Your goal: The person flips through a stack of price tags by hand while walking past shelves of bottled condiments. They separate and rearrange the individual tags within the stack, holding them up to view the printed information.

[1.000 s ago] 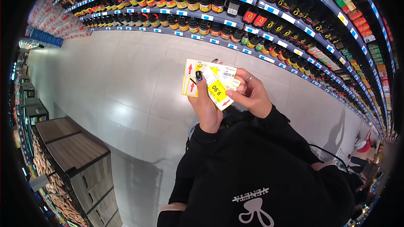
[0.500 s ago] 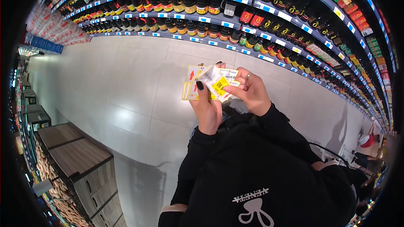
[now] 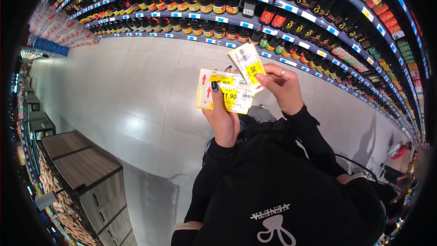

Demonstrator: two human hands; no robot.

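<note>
Sorting shelf labels in a shop aisle, head view. The left hand (image 3: pixel 223 118) keeps its grip clamped on a stack of price tags (image 3: pixel 225 92), thumb pressed flat across the yellow faces, at chest height over the tiled floor (image 3: pixel 136 91). The right hand (image 3: pixel 284 86) pinches a single tag (image 3: pixel 247 61) between thumb and fingertips and holds it tilted, just above the stack and apart from it. The step in hand appears to be the separation and reading of one label (its printed figures show upside down and blur at this range, so the price cannot be told for certain). The next move probably calls for matching this label to its place among the bottles (image 3: pixel 214 3) on the shelves (image 3: pixel 227 18) ahead, with the left grip kept firm so the remaining tags do not fan out or slip.
</note>
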